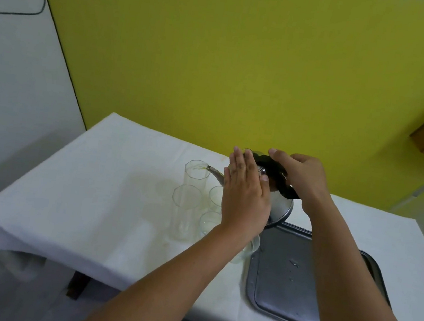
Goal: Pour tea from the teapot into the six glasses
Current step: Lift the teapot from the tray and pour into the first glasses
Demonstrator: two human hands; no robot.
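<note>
The teapot (279,204) is held tilted above the tabletop (108,200), its spout (214,172) at the rim of the farthest glass (196,174). The black handle (276,178) is gripped by the right hand (301,177). The left hand (245,197) is laid flat, fingers extended, against the pot's side. Five glasses can be counted, partly hidden; one metal tray (294,284) lies alongside.

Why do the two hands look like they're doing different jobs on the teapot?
The right hand is curled around the teapot's handle through a dark cloth; the left hand lies flat and open against the pot's side. The right hand is nearer the tray; the left hand is nearer the glasses, where the spout reaches the far glass. Both touch the tilted teapot.
</note>
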